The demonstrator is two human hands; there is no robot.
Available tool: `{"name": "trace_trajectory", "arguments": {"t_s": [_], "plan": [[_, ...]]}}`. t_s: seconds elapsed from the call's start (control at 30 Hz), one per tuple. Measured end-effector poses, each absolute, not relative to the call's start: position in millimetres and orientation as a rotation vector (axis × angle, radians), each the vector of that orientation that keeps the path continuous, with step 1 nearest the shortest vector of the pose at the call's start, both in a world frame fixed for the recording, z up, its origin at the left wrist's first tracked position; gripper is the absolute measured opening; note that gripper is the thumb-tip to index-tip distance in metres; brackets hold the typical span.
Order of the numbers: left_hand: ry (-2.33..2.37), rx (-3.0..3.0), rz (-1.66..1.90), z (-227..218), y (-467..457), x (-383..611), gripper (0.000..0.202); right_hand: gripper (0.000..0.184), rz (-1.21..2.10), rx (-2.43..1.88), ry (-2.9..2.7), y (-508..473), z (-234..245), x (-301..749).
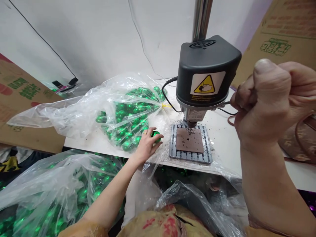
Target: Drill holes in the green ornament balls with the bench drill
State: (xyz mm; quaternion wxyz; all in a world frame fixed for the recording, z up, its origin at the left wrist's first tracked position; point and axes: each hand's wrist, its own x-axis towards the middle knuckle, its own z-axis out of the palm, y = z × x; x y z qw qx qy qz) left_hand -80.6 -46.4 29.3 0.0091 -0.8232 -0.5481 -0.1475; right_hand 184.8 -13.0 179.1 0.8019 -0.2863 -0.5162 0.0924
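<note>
My left hand reaches onto the white table and its fingers close round a shiny green ball at the mouth of a clear plastic bag full of several more green balls. A ring sits on one finger. My right hand is raised close to the camera at the right, clenched in a fist round the thin lever of the small bench drill. The drill's tip hangs just above a brown pad on the ribbed grey base plate, which is speckled with dark chips.
A second clear bag of green balls lies below the table's front edge at the left. Cardboard boxes stand at the left and upper right. A black cable loops beside the drill. Crumpled plastic covers my lap.
</note>
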Motion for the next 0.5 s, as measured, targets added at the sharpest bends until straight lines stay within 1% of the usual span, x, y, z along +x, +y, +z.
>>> {"name": "trace_trajectory", "arguments": {"t_s": [0.07, 0.17, 0.23, 0.33, 0.43, 0.5], "plan": [[-1.661, -2.668, -0.512, 28, -44, -80, 0.024, 0.041, 0.181, -0.597, -1.077, -12, 179, 184], [-1.670, -2.834, -0.436, 19, -47, -75, 0.033, 0.041, 0.183, -0.602, -1.065, -12, 178, 183], [-1.732, -2.864, -0.600, 15, -50, -71, 0.031, 0.041, 0.185, -0.610, -1.071, -11, 177, 183], [-1.847, -2.702, -1.234, 18, -50, -62, 0.025, 0.041, 0.183, -0.590, -1.058, -10, 176, 184], [-2.024, -2.589, -1.961, 25, -44, -43, 0.038, 0.043, 0.177, -0.539, -1.040, -9, 175, 183], [-2.184, -2.580, -2.341, 27, -38, -28, 0.046, 0.043, 0.184, -0.530, -1.049, -9, 175, 182]]}}
